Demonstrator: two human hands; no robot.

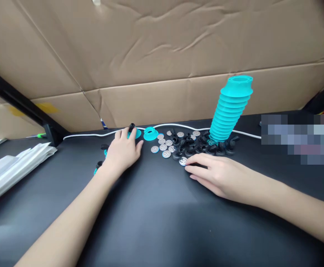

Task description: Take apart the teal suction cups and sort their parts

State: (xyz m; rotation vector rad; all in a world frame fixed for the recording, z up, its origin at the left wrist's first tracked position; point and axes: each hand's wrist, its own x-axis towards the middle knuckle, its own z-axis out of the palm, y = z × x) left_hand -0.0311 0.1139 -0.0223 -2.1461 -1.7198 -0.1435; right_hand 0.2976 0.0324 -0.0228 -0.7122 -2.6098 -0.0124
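Note:
My left hand (123, 151) rests palm down on the black table (156, 215), its fingers over a turquoise cup piece with a black stem (132, 129). A single turquoise cup (150, 133) sits just right of it. My right hand (216, 173) lies flat, fingertips touching a silver perforated disc (183, 161) at the near edge of a pile. That pile holds several silver discs (163, 147) and several small black plugs (203, 146). Behind it leans a tall stack of nested turquoise cups (231, 107).
Cardboard sheets (162, 55) wall off the back of the table. A white cable (89, 135) runs along their base. Clear plastic bags (9, 170) lie at the left edge beside a black frame bar (20, 104). A blurred patch covers the right side.

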